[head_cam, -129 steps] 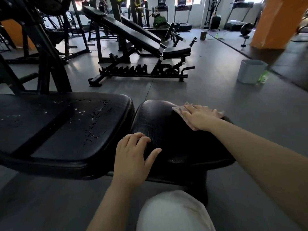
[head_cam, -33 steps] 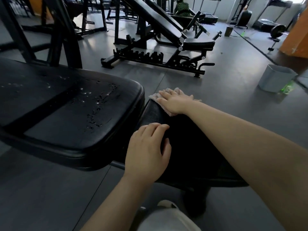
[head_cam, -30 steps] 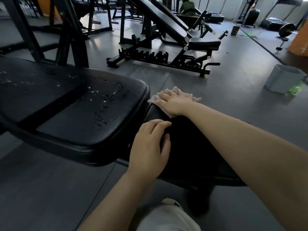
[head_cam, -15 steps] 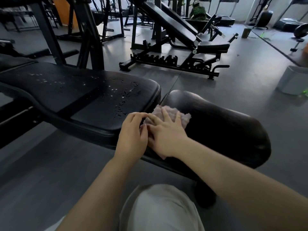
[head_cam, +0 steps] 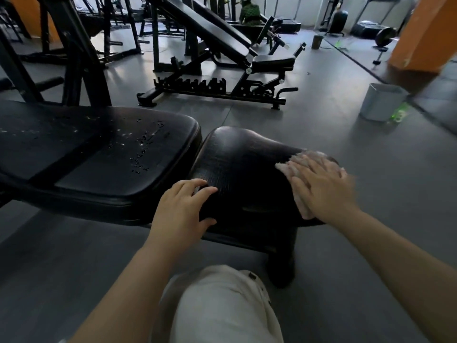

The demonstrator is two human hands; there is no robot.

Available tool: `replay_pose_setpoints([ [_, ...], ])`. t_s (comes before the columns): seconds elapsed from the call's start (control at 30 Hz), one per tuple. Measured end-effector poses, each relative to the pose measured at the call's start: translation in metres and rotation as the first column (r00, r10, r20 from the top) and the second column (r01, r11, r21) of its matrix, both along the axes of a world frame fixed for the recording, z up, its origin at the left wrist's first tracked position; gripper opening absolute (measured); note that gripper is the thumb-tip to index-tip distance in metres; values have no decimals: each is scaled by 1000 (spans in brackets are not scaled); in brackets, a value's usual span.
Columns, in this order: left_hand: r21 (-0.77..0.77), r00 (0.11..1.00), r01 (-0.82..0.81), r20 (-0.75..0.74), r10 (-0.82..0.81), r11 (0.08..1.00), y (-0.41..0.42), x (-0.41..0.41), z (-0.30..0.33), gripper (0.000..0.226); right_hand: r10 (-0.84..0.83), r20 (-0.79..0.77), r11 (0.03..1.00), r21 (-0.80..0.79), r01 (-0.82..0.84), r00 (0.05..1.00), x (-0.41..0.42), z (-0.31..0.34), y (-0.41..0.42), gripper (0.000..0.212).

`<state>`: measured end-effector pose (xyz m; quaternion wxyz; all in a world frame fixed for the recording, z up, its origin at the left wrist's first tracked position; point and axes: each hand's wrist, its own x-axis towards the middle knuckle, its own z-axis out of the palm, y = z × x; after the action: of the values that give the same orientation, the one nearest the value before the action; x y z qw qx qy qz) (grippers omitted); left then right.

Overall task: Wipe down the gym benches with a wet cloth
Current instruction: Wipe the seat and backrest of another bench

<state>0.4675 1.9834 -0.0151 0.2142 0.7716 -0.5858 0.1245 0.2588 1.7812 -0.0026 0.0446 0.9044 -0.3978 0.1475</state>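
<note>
A black gym bench fills the middle of the view. Its long back pad [head_cam: 94,154] on the left carries water drops, and its shorter seat pad [head_cam: 242,167] lies to the right. My right hand [head_cam: 321,189] presses a pale pinkish cloth [head_cam: 300,162] flat on the seat pad's right end, fingers straight. My left hand [head_cam: 181,209] rests on the seat pad's near left edge with fingers spread and holds nothing.
A second adjustable bench [head_cam: 222,58] stands on the grey floor behind. A grey bucket [head_cam: 380,101] sits at the right with a green bottle [head_cam: 398,113] beside it, near an orange pillar [head_cam: 425,33]. Black rack frames [head_cam: 74,53] stand at the back left. My knee [head_cam: 222,305] is below.
My right hand has slid the cloth from the seat pad's left end, next to my left hand, across to its right end. My left hand stays at the near left edge.
</note>
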Motion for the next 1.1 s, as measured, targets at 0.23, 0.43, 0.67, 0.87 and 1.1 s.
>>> replay_pose_setpoints([
  [0.23,-33,1000,7,-5,-7,999,-2,0,-3,72,-342,71,936,117,332,937,33,-2,36,49],
  [0.43,-54,1000,6,-27,-8,999,-4,1,-1,73,5,6,999,47,-5,1000,83,-4,83,68],
  [0.67,-62,999,5,-43,-8,998,-1,0,-3,71,125,-158,992,-8,-128,980,28,-3,32,66],
  [0.87,-62,997,-10,-73,6,998,-1,-2,-3,72,-213,-44,965,147,217,976,41,9,31,58],
  [1.1,-120,906,-47,-422,-8,992,0,1,12,59,28,-100,985,174,-10,995,94,10,75,59],
])
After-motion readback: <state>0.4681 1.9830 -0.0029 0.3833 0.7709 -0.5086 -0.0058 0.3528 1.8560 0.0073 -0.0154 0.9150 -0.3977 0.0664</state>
